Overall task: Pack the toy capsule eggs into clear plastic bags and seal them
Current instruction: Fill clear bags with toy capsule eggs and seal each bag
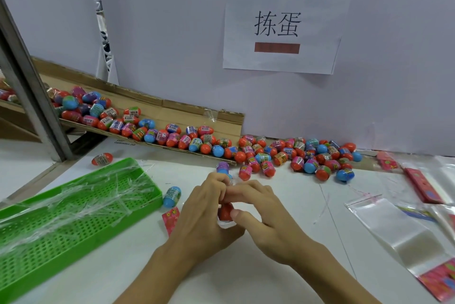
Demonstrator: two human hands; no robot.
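Observation:
Both my hands meet at the table's middle around a clear plastic bag with capsule eggs in it. A red egg [225, 212] shows between my fingers inside the bag, and a purple-labelled egg [222, 167] sticks out above them. My left hand [204, 210] grips the bag from the left. My right hand [256, 207] pinches it from the right, thumb on the red egg. A loose blue egg [171, 196] lies just left of my hands. Several loose eggs [295, 156] are heaped behind them.
A green perforated tray [81, 207] with clear strips in it lies at the left. A cardboard ramp [172, 111] carries more eggs. Empty clear bags with red header cards [394, 227] lie at the right. A small red card [171, 220] lies by my left hand. A white wall with a paper sign stands behind.

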